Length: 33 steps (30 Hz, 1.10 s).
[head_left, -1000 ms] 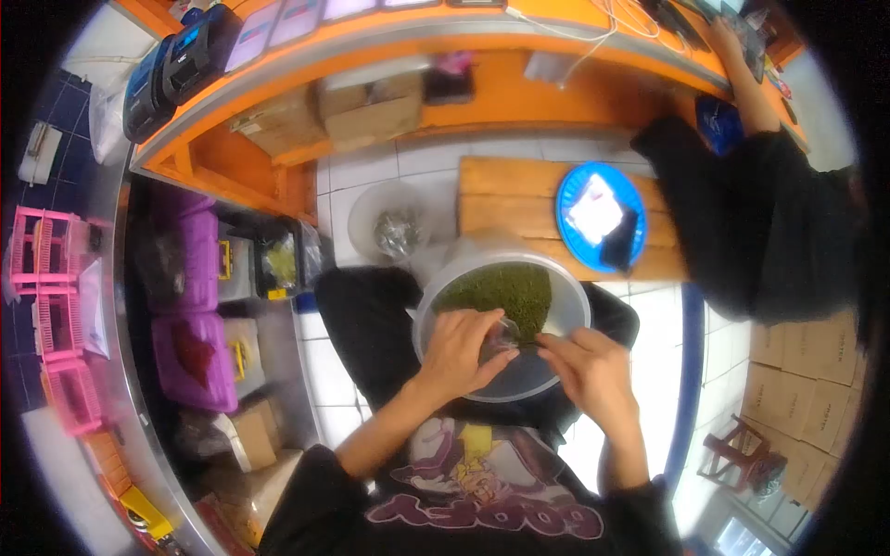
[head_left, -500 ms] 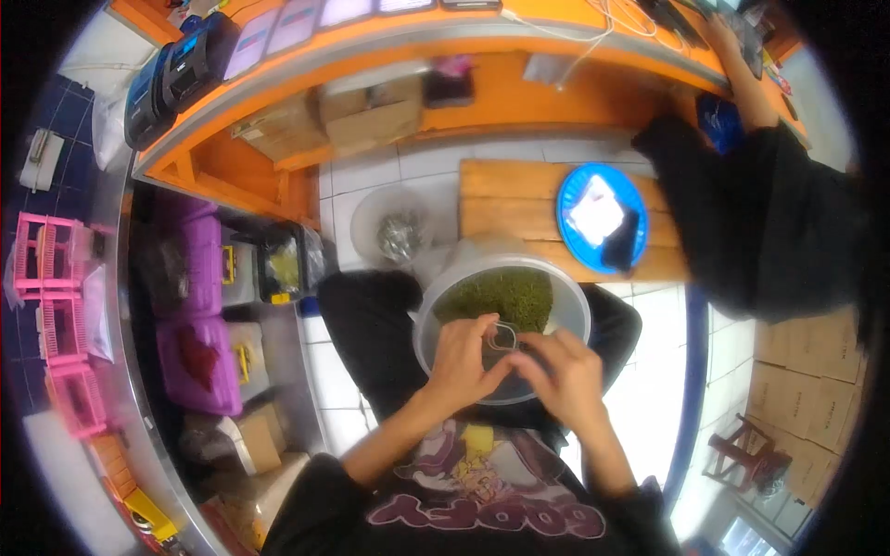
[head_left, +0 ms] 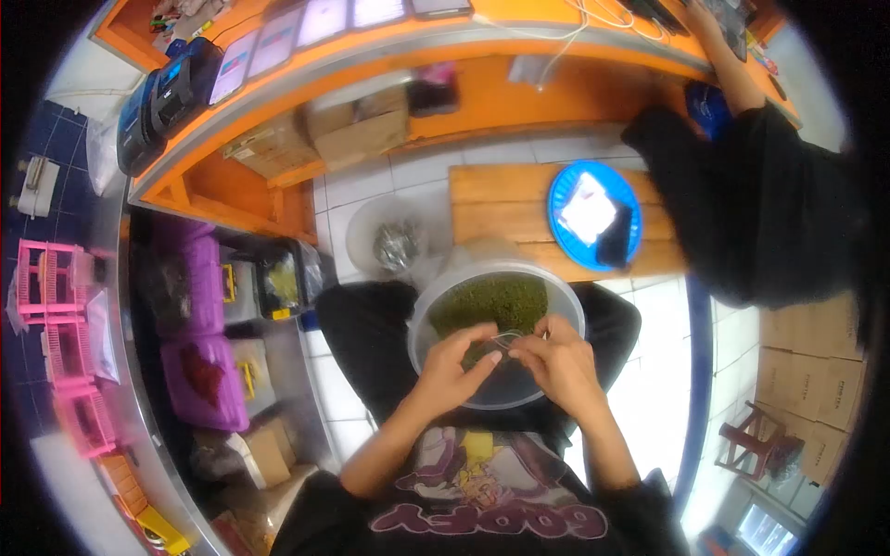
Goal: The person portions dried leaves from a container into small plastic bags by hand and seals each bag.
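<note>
A wide translucent tub point(head_left: 419, 320) sits between my crossed legs, with a heap of loose green shredded leaf point(head_left: 491, 301) inside. Above its near side, my left hand point(head_left: 454, 369) pinches one edge of what looks like a small clear plastic bag point(head_left: 505, 339). My right hand point(head_left: 564, 371) grips the other edge, fingers curled. The thin rim of the bag shows as a narrow loop between my fingertips; its lower part is hard to make out.
A white bucket point(head_left: 357, 227) holding small shiny packets stands beyond the tub. On a low wooden bench point(head_left: 477, 199) lies a blue tray point(head_left: 558, 218) with a white item and a dark one. Another person's dark sleeve point(head_left: 779, 204) is at right. Purple bins point(head_left: 209, 385) stand left.
The bag's loop, rounder and wider before, is now flatter and narrower. My right hand's fingers have curled in more, and both hands stay over the tub. The view has shifted slightly.
</note>
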{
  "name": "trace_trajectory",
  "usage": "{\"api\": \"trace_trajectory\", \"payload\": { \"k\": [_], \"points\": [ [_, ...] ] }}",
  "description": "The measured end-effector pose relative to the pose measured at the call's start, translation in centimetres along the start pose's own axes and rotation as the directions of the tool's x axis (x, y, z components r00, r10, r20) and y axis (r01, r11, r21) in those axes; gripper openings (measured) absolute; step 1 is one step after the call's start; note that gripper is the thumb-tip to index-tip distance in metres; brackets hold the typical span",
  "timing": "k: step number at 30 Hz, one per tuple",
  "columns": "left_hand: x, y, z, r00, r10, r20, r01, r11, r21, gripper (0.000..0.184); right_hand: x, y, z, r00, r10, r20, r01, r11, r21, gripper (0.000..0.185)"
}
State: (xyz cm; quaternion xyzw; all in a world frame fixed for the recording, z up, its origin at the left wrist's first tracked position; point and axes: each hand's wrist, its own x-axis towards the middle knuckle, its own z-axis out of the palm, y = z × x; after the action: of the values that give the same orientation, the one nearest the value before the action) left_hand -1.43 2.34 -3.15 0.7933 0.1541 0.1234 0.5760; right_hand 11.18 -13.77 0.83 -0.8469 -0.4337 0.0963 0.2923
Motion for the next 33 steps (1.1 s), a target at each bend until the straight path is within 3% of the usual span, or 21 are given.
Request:
{"api": "trace_trajectory", "payload": {
  "k": [1, 3, 6, 8, 9, 11, 12, 13, 15, 16, 17, 18, 19, 20, 21, 22, 23, 25, 27, 29, 33],
  "points": [
    [0.0, 0.0, -0.2, 1.000, 0.001, 0.002, -0.001, 1.000, 0.000, 0.037, 0.1, 0.0, -0.2, 1.000, -0.007, 0.011, 0.006, 0.998, 0.063, 0.011],
    [-0.1, 0.2, -0.7, 0.983, -0.162, 0.089, 0.167, 0.984, -0.058, 0.016, 0.0, 0.2, -0.2, 1.000, -0.011, 0.018, 0.009, 0.992, 0.123, 0.011],
    [-0.1, 0.7, -0.8, 0.997, -0.060, 0.042, 0.061, 0.998, -0.024, 0.010, 0.0, 0.6, 0.2, 0.997, -0.078, 0.001, 0.075, 0.966, 0.247, 0.014],
    [0.0, 1.4, -0.9, 0.999, -0.020, 0.049, 0.020, 1.000, -0.011, 0.010, 0.0, -0.2, 0.4, 0.968, 0.142, 0.208, -0.238, 0.783, 0.575, 0.021],
    [0.0, 1.5, -0.8, 0.999, 0.006, 0.045, -0.007, 1.000, 0.004, 0.010, 0.1, -0.3, 0.6, 0.969, 0.154, 0.192, -0.238, 0.786, 0.571, 0.021],
    [0.0, 1.6, -0.9, 0.999, 0.035, 0.041, -0.034, 0.999, -0.018, 0.009, 0.0, -0.6, 0.9, 0.988, 0.103, 0.118, -0.157, 0.630, 0.760, 0.029],
    [0.0, 2.2, -1.4, 0.998, 0.048, 0.038, -0.046, 0.998, -0.030, 0.009, -0.4, -0.8, 0.7, 0.945, 0.216, 0.246, -0.325, 0.531, 0.782, 0.031],
    [0.1, 2.9, -2.0, 0.998, 0.057, 0.030, -0.056, 0.998, -0.040, 0.008, -0.3, -0.9, 0.3, 0.946, 0.219, 0.238, -0.321, 0.532, 0.783, 0.031],
    [0.1, 2.8, -3.8, 0.994, 0.049, -0.095, -0.057, 0.995, -0.082, 0.006, -0.1, -1.1, -0.5, 0.986, 0.169, 0.015, -0.109, 0.567, 0.816, 0.032],
    [0.5, 2.8, -5.1, 0.974, -0.066, -0.218, 0.037, 0.990, -0.136, 0.008, 0.5, 0.1, -1.6, 0.988, 0.070, -0.134, 0.039, 0.737, 0.675, 0.035],
    [1.4, 2.7, -6.3, 0.906, -0.132, -0.401, 0.041, 0.973, -0.227, 0.009, 1.0, 0.9, -2.3, 0.958, 0.156, -0.241, 0.076, 0.672, 0.737, 0.036],
    [2.7, 2.3, -8.4, 0.875, -0.104, -0.473, 0.033, 0.987, -0.156, 0.014, 1.5, 2.1, -2.6, 0.918, 0.332, -0.216, -0.005, 0.556, 0.831, 0.035],
    [3.7, 1.2, -10.0, 0.833, -0.137, -0.536, 0.062, 0.986, -0.155, 0.017, 2.3, 4.0, -3.0, 0.889, 0.366, -0.276, 0.032, 0.551, 0.834, 0.030],
    [5.0, -0.8, -11.4, 0.799, -0.119, -0.590, 0.089, 0.993, -0.079, 0.020, 3.7, 5.3, -3.4, 0.850, 0.411, -0.329, 0.008, 0.615, 0.789, 0.025],
    [6.2, -3.0, -12.3, 0.786, -0.144, -0.601, 0.066, 0.986, -0.151, 0.024, 4.7, 8.4, -2.4, 0.819, 0.465, -0.335, -0.074, 0.666, 0.742, 0.019],
    [7.0, -7.0, -13.4, 0.792, -0.123, -0.597, 0.102, 0.992, -0.070, 0.027, 5.6, 12.9, -1.2, 0.858, 0.398, -0.324, -0.105, 0.755, 0.647, 0.017],
    [7.5, -9.1, -13.9, 0.810, -0.211, -0.547, 0.205, 0.976, -0.072, 0.033, 6.9, 16.2, 0.4, 0.858, 0.439, -0.267, -0.187, 0.751, 0.633, 0.018],
    [7.7, -15.1, -14.2, 0.771, -0.169, -0.615, 0.280, 0.956, 0.088, 0.038, 8.3, 22.3, 3.9, 0.915, 0.270, -0.299, -0.242, 0.962, 0.129, 0.023],
    [6.7, -14.0, -13.7, 0.746, -0.193, -0.637, 0.316, 0.945, 0.084, 0.040, 8.8, 25.1, 6.9, 0.904, 0.299, -0.306, -0.368, 0.907, -0.204, 0.020],
    [4.6, -12.3, -12.9, 0.720, -0.238, -0.652, 0.374, 0.924, 0.075, 0.042, 9.3, 26.0, 8.3, 0.911, 0.291, -0.292, -0.363, 0.901, -0.238, 0.018],
    [0.4, -9.7, -11.2, 0.715, -0.299, -0.632, 0.316, 0.944, -0.089, 0.040, 9.7, 27.9, 9.6, 0.929, 0.295, -0.226, -0.363, 0.850, -0.382, 0.014]
  ]
}}
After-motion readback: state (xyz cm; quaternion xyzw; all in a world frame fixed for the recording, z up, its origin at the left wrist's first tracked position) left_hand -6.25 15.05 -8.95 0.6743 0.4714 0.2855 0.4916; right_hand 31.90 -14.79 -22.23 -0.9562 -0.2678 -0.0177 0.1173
